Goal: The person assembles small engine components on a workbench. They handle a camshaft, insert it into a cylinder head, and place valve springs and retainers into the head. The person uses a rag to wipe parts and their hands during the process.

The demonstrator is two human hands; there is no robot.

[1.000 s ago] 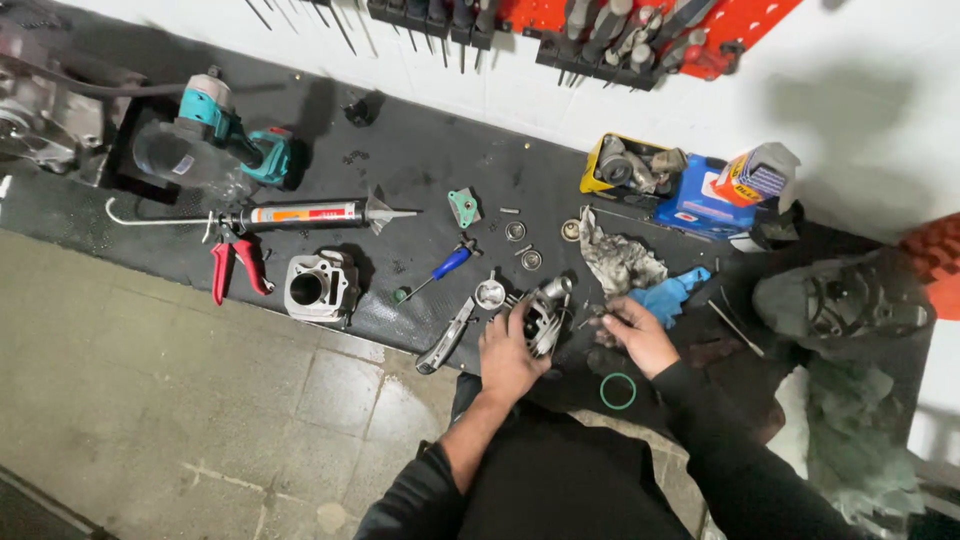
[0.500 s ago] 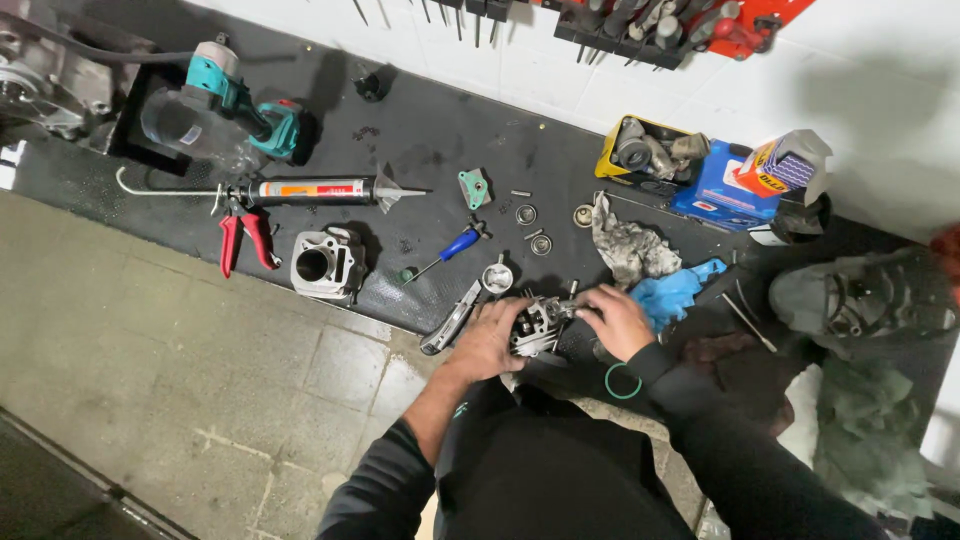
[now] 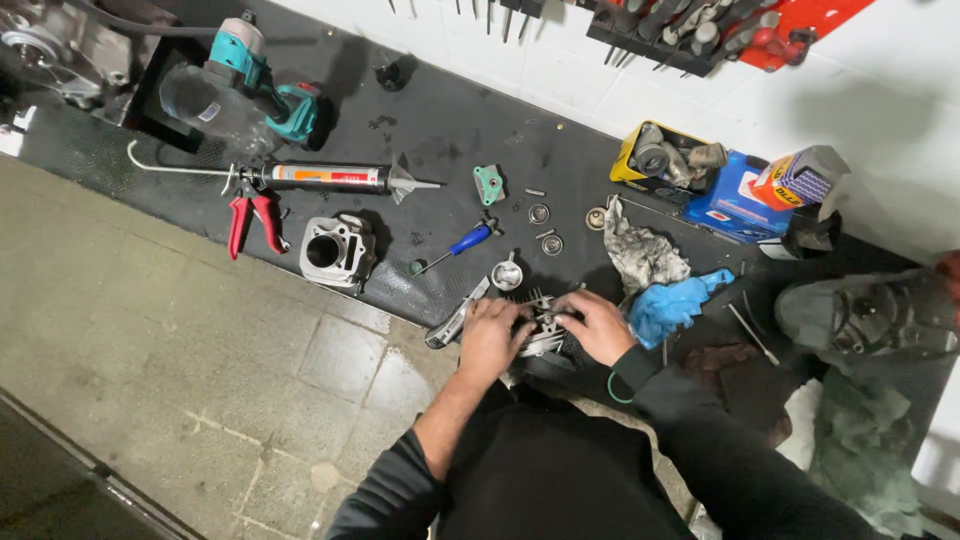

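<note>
My left hand point(image 3: 493, 338) and my right hand point(image 3: 600, 326) both grip a finned metal engine part point(image 3: 541, 322) at the near edge of the black workbench point(image 3: 440, 130). The part is mostly hidden under my fingers; only fins and a bit of its middle show. A utility knife point(image 3: 458, 313) lies just left of my left hand. A small metal cup-shaped piece point(image 3: 507, 273) sits just beyond the hands. A blue glove point(image 3: 673, 303) lies right of my right hand.
On the bench lie a finned engine cylinder point(image 3: 337, 251), blue-handled screwdriver point(image 3: 462, 243), caulking gun point(image 3: 300, 177), red pliers point(image 3: 252, 217), teal cordless drill point(image 3: 262, 82), grey rag point(image 3: 640, 253), small rings, yellow and blue boxes point(image 3: 722, 190). An engine casing point(image 3: 870, 315) sits at right. Tiled floor lies below.
My hands have closed in over the finned part and drawn it toward the bench edge. The view shifted, so the bench items appear further right and lower.
</note>
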